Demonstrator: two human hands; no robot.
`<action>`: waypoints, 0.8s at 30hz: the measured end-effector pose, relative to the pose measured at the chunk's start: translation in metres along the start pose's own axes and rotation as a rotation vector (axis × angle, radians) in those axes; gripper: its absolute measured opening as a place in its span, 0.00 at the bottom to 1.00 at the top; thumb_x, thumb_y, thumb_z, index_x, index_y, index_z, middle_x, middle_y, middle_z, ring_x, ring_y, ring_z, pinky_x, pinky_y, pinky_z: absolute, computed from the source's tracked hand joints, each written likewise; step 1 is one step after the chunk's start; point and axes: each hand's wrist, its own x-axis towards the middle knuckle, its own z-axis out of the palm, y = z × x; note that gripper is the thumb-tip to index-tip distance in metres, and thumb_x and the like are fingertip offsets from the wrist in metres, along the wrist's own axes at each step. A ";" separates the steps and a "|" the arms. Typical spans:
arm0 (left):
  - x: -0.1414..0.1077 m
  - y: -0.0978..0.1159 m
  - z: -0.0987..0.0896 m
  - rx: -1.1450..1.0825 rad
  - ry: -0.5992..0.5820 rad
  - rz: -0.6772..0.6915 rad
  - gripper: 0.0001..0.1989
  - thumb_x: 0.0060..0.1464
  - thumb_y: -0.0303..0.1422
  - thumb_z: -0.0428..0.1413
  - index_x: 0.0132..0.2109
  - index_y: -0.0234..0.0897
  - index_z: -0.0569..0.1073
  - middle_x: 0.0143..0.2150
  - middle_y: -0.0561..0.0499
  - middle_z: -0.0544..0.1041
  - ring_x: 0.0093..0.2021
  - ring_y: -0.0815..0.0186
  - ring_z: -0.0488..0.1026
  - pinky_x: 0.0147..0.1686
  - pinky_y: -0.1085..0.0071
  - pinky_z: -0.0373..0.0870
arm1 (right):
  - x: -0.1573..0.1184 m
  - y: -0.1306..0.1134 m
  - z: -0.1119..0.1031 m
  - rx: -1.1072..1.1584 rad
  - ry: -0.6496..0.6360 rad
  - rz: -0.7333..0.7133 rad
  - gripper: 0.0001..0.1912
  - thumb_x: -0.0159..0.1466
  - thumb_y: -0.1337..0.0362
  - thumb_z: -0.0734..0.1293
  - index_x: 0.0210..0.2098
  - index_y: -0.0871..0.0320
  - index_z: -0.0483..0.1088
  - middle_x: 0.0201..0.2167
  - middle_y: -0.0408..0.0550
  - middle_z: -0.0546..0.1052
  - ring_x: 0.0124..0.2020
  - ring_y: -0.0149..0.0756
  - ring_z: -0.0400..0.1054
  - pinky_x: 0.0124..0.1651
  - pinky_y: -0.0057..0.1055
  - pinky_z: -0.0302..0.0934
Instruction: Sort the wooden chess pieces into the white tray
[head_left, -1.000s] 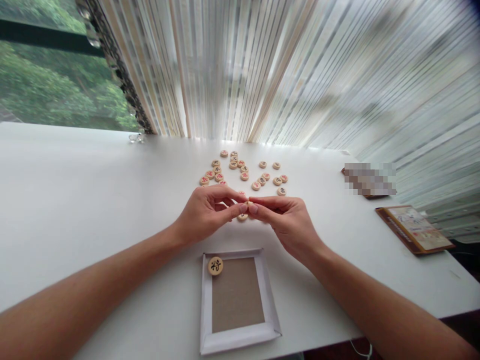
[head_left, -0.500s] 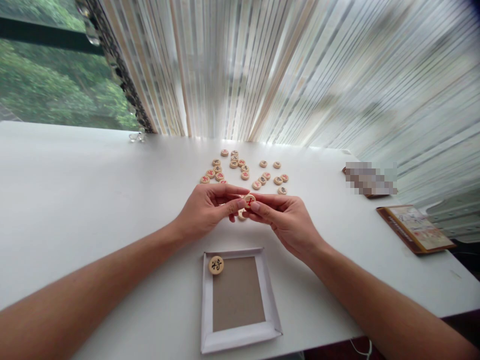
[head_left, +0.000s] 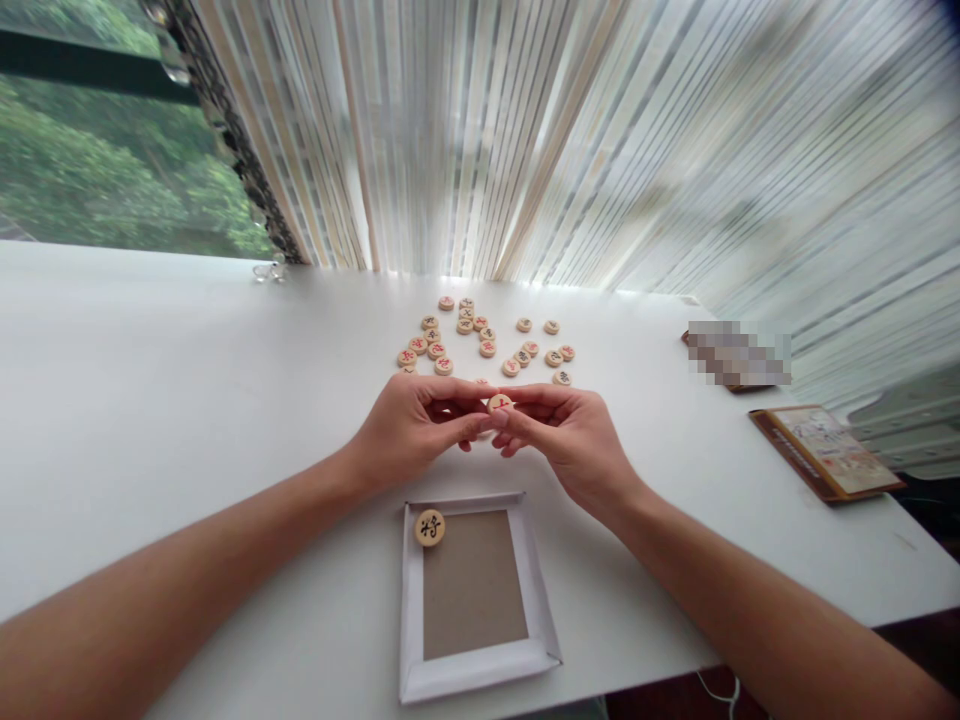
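Between the fingertips of both hands is a round wooden Chinese chess piece (head_left: 498,404) with a red character. My left hand (head_left: 420,420) pinches it from the left, and my right hand (head_left: 566,425) from the right, its thumb over part of the face. Just beneath the fingers, another piece is mostly hidden. Closer to me lies a shallow white box tray (head_left: 541,625) with a brown bottom; a chess piece with a black character (head_left: 430,528) rests at its upper left corner. Beyond my hands, several loose pieces (head_left: 487,348) with red or black characters lie scattered.
The white table (head_left: 187,400) reaches back to a striped string curtain (head_left: 450,140) and a window. On the right lie a brown box lid (head_left: 825,452) and a partly blurred brown item (head_left: 739,355). A white cable (head_left: 720,690) hangs below the front edge.
The held piece has turned a little between my fingers, and its red character shows at a different angle. My view has shifted slightly; the tray and scattered pieces stay put.
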 end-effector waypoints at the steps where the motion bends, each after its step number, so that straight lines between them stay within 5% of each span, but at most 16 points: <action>1: -0.001 0.000 0.000 0.029 -0.002 0.016 0.14 0.57 0.33 0.71 0.49 0.32 0.87 0.34 0.45 0.87 0.28 0.67 0.81 0.30 0.74 0.83 | 0.000 0.000 0.000 -0.004 0.002 -0.001 0.22 0.48 0.55 0.88 0.37 0.59 0.86 0.27 0.49 0.85 0.24 0.37 0.79 0.27 0.31 0.76; 10: -0.003 -0.001 -0.001 0.183 -0.037 0.173 0.11 0.59 0.30 0.69 0.49 0.35 0.87 0.36 0.47 0.87 0.34 0.67 0.83 0.34 0.77 0.82 | 0.000 -0.003 0.001 -0.038 -0.033 -0.006 0.20 0.49 0.52 0.87 0.29 0.59 0.83 0.20 0.46 0.81 0.20 0.31 0.72 0.24 0.27 0.70; 24: 0.001 -0.003 -0.003 -0.057 0.029 0.075 0.12 0.53 0.29 0.73 0.46 0.31 0.88 0.31 0.47 0.86 0.26 0.69 0.79 0.28 0.76 0.81 | -0.001 -0.001 -0.001 0.085 -0.132 -0.005 0.15 0.60 0.55 0.82 0.42 0.57 0.87 0.29 0.49 0.85 0.28 0.31 0.76 0.32 0.28 0.73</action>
